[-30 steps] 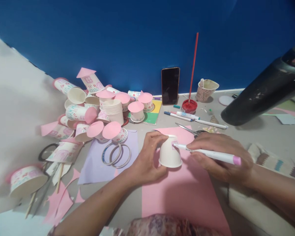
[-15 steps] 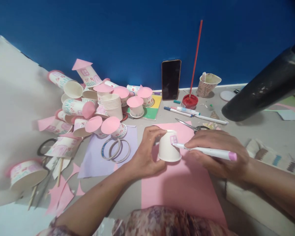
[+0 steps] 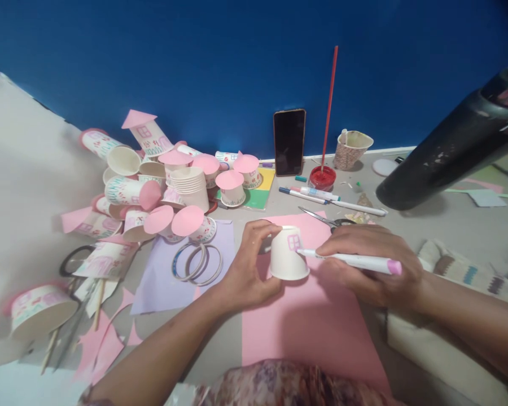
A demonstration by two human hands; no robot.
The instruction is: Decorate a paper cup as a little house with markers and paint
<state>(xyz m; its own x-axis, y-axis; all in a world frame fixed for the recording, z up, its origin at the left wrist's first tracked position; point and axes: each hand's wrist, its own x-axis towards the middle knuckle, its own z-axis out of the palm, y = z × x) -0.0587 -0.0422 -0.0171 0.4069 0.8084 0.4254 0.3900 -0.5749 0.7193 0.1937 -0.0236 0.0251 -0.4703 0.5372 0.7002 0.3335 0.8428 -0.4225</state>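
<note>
A white paper cup (image 3: 288,262) is held upside down over a pink paper sheet (image 3: 313,332). Fingers and thumb of my left hand (image 3: 253,262) grip its left side, from base to rim. On its wall is a small window drawn in pink-purple lines. My right hand (image 3: 364,262) pinches a white felt-tip marker (image 3: 364,263) with a pink end. The marker's tip touches the cup at the lower right of the window. Behind my right hand lie scissors (image 3: 322,217), their handles partly hidden.
At left, decorated cups with pink paper roofs (image 3: 188,220) crowd around a cup stack (image 3: 190,189). Bangles (image 3: 190,264) lie on purple paper (image 3: 152,293). A phone (image 3: 289,142), red paint pot (image 3: 322,179), markers (image 3: 302,195) and patterned cup (image 3: 352,151) stand or lie behind. A black cylinder (image 3: 440,146) leans in at right.
The view has shifted slightly, so things sit a little lower and to the left. The marker tip stays at the window on the cup, and both hands keep their grips.
</note>
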